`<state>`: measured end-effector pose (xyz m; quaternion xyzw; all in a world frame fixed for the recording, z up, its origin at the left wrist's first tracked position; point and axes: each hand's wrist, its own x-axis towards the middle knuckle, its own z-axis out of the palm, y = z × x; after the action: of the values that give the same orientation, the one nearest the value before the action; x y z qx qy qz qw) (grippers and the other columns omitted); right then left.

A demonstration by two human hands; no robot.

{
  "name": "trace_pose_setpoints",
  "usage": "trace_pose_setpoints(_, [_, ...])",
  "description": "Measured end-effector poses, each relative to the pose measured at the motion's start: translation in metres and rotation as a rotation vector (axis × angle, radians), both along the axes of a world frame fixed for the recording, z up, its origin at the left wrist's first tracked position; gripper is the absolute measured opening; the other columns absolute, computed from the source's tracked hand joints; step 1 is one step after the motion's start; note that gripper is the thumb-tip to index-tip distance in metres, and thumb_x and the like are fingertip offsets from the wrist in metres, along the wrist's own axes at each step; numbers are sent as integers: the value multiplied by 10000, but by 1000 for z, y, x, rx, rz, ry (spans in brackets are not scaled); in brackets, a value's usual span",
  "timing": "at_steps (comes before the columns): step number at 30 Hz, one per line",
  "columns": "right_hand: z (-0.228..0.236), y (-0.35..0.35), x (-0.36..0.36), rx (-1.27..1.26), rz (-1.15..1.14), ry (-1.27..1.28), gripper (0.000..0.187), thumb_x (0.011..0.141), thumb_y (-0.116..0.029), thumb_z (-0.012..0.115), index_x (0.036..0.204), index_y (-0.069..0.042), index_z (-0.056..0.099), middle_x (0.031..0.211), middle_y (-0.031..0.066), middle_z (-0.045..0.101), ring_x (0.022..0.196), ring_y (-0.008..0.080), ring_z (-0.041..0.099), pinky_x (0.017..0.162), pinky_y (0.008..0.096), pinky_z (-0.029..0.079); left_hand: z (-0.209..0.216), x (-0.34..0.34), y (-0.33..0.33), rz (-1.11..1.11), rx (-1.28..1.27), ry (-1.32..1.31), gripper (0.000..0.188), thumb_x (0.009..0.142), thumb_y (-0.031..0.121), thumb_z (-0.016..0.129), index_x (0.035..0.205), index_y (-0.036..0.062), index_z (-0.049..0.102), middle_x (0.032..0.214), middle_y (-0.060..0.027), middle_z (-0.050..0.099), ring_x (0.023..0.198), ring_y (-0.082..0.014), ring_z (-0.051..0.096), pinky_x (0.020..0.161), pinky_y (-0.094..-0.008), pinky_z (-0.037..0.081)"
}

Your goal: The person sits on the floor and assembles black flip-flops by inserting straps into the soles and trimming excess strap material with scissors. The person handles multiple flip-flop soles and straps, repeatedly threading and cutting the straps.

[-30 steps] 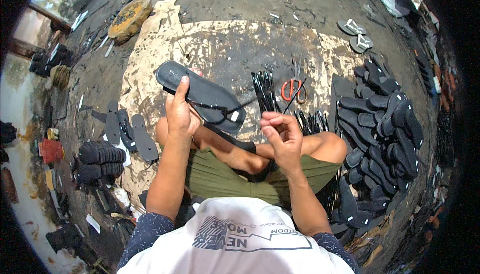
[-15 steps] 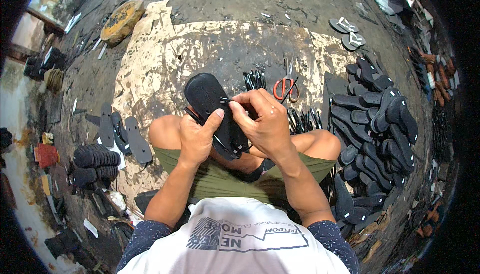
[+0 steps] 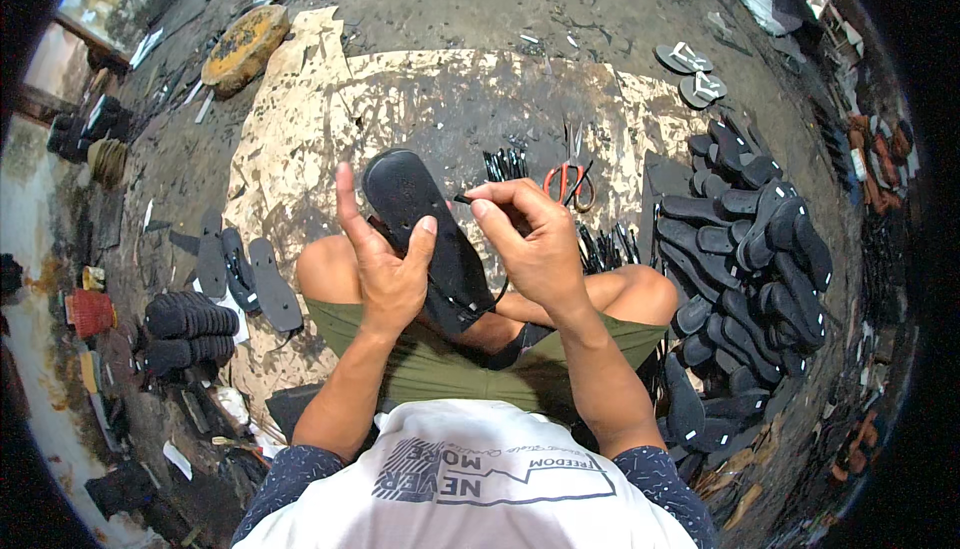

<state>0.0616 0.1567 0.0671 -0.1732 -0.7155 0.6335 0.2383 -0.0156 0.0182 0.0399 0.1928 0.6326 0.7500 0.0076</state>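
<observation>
A black flip-flop is tilted above my lap, its sole with small holes facing up. My left hand holds it at the left edge, the thumb lying on the sole and one finger stretched away from it. At the flip-flop's right side, my right hand pinches the end of a thin black strap between thumb and forefinger. The strap's other part loops by the lower end of the flip-flop, partly hidden. Just beyond my right hand lie a bundle of black straps and orange-handled scissors.
A large heap of black flip-flops lies to my right, with more straps near my right knee. Stacked black soles and loose grey soles sit at left. Farther off are a round wooden block and a grey pair.
A finger of my left hand has stretched out from the flip-flop. My right hand still pinches the strap end, now with a strap loop visible below it.
</observation>
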Motion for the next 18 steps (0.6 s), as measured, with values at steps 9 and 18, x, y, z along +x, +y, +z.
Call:
trace_pose_setpoints(9, [-8,-1,5,-559,208,-14,185,999,-123,699,1139,-3,692,971,16,717,855,66,646,757,227,537,12,-8,-18,-286,-193,-193,186,967,98,735,1131,11,754,1021,-36,755,940,-87,667,852,-246,539])
trace_pose_setpoints(18, [-4,-4,11,-490,265,-18,155,981,-103,720,1104,-9,713,993,13,720,870,61,633,766,229,530,20,-6,-22,-329,-85,-215,114,964,93,738,1044,11,736,982,-19,740,892,-70,652,811,-225,527])
